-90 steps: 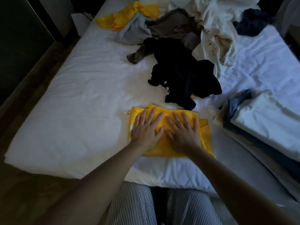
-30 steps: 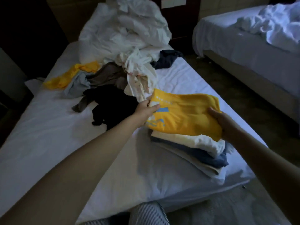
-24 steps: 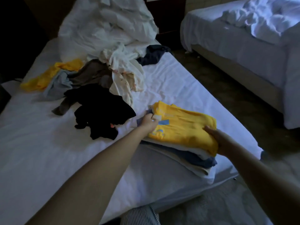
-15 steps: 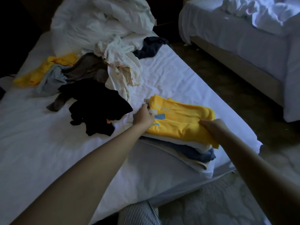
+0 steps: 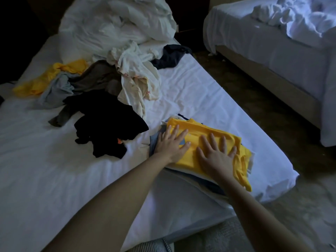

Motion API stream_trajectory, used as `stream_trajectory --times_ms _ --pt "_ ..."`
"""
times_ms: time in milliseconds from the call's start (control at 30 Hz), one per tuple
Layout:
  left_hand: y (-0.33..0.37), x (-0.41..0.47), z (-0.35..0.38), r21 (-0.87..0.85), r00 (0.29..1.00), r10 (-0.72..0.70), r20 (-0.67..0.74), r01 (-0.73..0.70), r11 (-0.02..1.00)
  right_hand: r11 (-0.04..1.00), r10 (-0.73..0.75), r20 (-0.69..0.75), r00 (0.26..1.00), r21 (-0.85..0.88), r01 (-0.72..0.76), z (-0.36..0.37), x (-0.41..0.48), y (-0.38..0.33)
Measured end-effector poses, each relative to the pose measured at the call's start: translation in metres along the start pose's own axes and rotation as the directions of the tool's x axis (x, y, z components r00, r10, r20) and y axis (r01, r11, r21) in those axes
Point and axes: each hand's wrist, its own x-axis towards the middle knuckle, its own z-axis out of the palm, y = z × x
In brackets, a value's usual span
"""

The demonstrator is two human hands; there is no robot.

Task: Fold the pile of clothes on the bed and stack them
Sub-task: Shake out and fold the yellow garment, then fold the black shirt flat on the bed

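Your left hand (image 5: 171, 142) and right hand (image 5: 216, 157) lie flat, fingers spread, pressing the yellow shirt (image 5: 198, 130) onto the stack (image 5: 203, 181) at the near right corner of the bed (image 5: 209, 99). It looks soft and floppy, so lift it by both side edges.

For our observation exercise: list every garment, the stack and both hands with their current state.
yellow shirt, folded, atop the stack.
stack, layered beneath the yellow shirt.
left hand, flat on yellow shirt.
right hand, flat on yellow shirt.
black garment, crumpled, unfolded.
white garment, crumpled, unfolded.
yellow cloth, crumpled, unfolded.
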Motion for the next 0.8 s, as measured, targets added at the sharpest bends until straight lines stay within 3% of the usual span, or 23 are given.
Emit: stream_trajectory --times_ms 167,267,333,400,467,500,567,633,667,733,800 --pt "-0.004 0.005 -0.002 -0.057 0.999 0.002 0.032 0.000 0.998 0.992 0.045 0.009 0.999 -0.119 -0.044 0.001 0.009 -0.020" --pt "-0.005 0.005 -0.015 -0.143 0.998 0.023 0.065 -0.013 0.990 0.999 0.012 0.021 1.000 -0.042 -0.011 -0.003 0.021 -0.046" --pt "-0.010 0.004 -0.022 -0.318 0.998 0.058 0.007 -0.053 0.947 0.996 -0.085 -0.005 0.996 0.023 0.085 0.000 0.024 -0.065" --pt "-0.025 -0.004 -0.027 -0.562 0.990 0.015 -0.142 -0.093 0.822 0.981 -0.179 -0.066 0.982 0.061 0.183 0.005 0.025 -0.081" --pt "-0.050 -0.016 -0.026 -0.611 0.918 -0.151 -0.368 -0.117 0.783 0.961 -0.249 -0.120 0.961 0.088 0.261 0.008 0.025 -0.098" --pt "-0.066 -0.020 -0.024 -0.571 0.843 -0.268 -0.467 -0.056 0.819 0.951 -0.282 -0.119 0.952 0.097 0.294 0.008 0.027 -0.105" --pt "-0.100 -0.028 -0.019 -0.520 0.621 -0.518 -0.588 0.200 0.830 0.931 -0.347 -0.094 0.933 0.084 0.355 0.009 0.030 -0.120" --pt "-0.128 -0.037 -0.016 -0.619 0.467 -0.727 -0.503 0.393 0.680 0.917 -0.390 -0.075 0.918 0.058 0.395 0.011 0.032 -0.132" --pt "-0.140 -0.040 -0.016 -0.662 0.454 -0.797 -0.399 0.459 0.592 0.911 -0.405 -0.078 0.911 0.048 0.409 0.013 0.032 -0.137" --pt "-0.163 -0.045 -0.018 -0.692 0.502 -0.835 -0.226 0.520 0.500 0.907 -0.419 -0.062 0.906 0.023 0.421 0.016 0.032 -0.143" --pt "-0.181 -0.049 -0.023 -0.725 0.551 -0.814 -0.187 0.482 0.492 0.908 -0.419 -0.029 0.908 0.011 0.419 0.021 0.031 -0.148"
